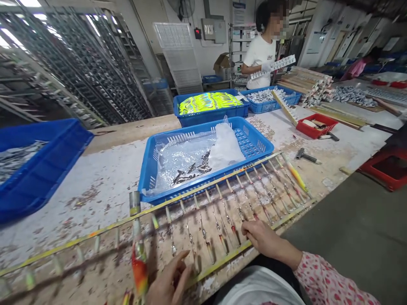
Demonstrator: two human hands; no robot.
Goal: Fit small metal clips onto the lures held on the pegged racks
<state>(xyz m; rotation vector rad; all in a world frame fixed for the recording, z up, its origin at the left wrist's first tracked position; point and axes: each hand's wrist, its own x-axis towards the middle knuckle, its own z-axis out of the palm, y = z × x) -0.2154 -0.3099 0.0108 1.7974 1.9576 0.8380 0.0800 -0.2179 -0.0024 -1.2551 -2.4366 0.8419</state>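
Note:
A long yellow rack (203,192) with many pegs lies across the near edge of the workbench, several small metal lures hanging on its wires. My left hand (167,281) rests at the rack's near rail, fingers loosely curled beside an orange and yellow painted lure (140,271). My right hand (262,237) lies on the near rail further right, fingers bent onto the wires; what they pinch is hidden. A blue tray (254,140) behind the rack holds clear plastic bags and several dark lure blanks (192,169).
A deep blue bin (41,169) sits at left. Further blue crates (211,112) hold yellow packets and silvery parts. A red tray (316,125), a hammer (307,157) and stacked racks lie at right. A person in white stands at the far end. Metal racks line the left wall.

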